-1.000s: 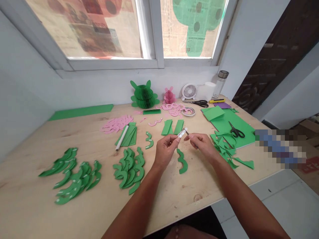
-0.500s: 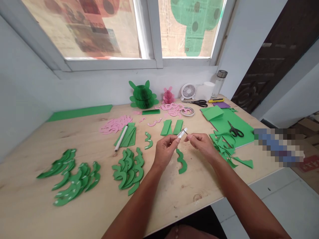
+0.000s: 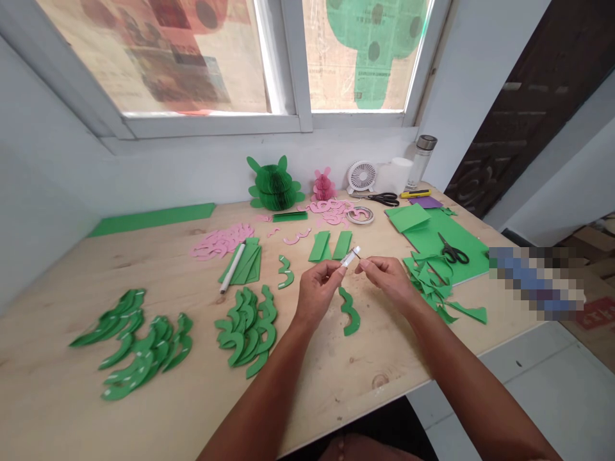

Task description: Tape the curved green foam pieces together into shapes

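Between the thumb and fingers of my left hand (image 3: 321, 288) is a small whitish strip-like piece (image 3: 351, 256); its exact kind I cannot make out. My right hand (image 3: 384, 276) is closed in a pinch just right of it, at a thin dark line that reaches the piece. What its fingertips grip is too small to name. Below the hands a scalloped green paper cutout (image 3: 350, 314) lies flat on the wooden table (image 3: 331, 397). Another scalloped green cutout (image 3: 285, 272) with white patches lies left of my left hand.
Green cutouts form piles (image 3: 247, 330) at the left. A white marker (image 3: 233, 266) lies on folded green papers. Green scraps (image 3: 430, 282) and black scissors (image 3: 452, 250) are at the right. Behind are pink cutouts (image 3: 223, 242), a tape roll (image 3: 360, 215), a green honeycomb paper figure (image 3: 275, 186) and a fan (image 3: 362, 175).
Both hands keep nearly the same pose around the small whitish piece. The whole view has shifted very slightly; nothing on the table has visibly moved.
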Demonstrator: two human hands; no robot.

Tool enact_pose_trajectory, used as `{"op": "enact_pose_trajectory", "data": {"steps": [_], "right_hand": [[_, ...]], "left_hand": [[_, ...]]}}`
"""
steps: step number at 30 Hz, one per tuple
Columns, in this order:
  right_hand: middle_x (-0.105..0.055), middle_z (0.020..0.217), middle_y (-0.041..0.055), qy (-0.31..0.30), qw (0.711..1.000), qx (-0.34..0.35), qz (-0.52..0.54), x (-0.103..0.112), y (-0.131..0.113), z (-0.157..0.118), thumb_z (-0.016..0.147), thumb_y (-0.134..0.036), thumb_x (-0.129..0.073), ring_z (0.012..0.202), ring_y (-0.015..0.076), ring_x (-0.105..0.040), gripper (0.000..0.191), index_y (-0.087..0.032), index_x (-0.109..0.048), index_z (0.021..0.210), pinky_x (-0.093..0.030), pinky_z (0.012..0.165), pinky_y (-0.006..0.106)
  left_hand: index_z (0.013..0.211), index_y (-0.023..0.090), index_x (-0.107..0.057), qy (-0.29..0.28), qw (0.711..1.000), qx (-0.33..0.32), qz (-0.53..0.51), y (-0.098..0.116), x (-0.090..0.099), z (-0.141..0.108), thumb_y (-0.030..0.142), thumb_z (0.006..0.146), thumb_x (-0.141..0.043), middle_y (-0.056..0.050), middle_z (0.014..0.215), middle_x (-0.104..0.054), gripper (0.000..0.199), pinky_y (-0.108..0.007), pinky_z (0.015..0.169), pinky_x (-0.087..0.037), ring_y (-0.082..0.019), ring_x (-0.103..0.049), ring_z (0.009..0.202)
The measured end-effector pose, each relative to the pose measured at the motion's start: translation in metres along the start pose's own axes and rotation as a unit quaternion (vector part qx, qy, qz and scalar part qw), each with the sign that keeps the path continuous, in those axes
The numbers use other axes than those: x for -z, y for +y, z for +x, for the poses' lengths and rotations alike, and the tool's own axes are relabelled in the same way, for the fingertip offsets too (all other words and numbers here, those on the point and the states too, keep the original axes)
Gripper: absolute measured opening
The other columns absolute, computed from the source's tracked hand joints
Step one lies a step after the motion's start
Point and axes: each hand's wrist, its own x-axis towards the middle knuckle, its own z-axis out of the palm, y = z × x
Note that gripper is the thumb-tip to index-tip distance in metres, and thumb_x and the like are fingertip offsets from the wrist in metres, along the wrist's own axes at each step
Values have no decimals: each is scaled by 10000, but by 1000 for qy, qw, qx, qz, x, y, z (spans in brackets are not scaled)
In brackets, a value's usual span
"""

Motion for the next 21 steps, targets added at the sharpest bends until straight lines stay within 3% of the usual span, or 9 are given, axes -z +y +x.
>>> {"op": "enact_pose_trajectory", "data": {"steps": [14, 18, 21], "right_hand": [[-374, 537, -32, 53, 993, 46, -93, -2, 1, 1, 793, -466, -495, 521, 94, -338, 373, -139, -614, 661, -247, 486, 229], [-344, 515, -41, 87, 986, 48, -137, 0, 4, 2, 787, -492, -501, 495, 89, -315, 385, -149, -594, 637, -218, 470, 232], [-398, 523, -39, 121, 974, 58, -181, 0, 3, 1, 788, -487, -514, 499, 93, -349, 356, -156, -626, 720, -238, 475, 227]], "left_hand": [[675, 156, -624, 3, 1000, -4, 1, -2, -1, 0, 334, 711, -629, 42, 512, -498, 181, -207, 494, -350, -85, -428, 494], [676, 158, -625, 2, 999, -14, 32, -4, -1, -1, 339, 721, -616, 33, 547, -519, 187, -208, 509, -359, -91, -449, 517], [713, 164, -637, -7, 996, -34, 85, -7, -2, -2, 337, 750, -586, 9, 631, -583, 184, -219, 548, -386, -110, -501, 580]]}}
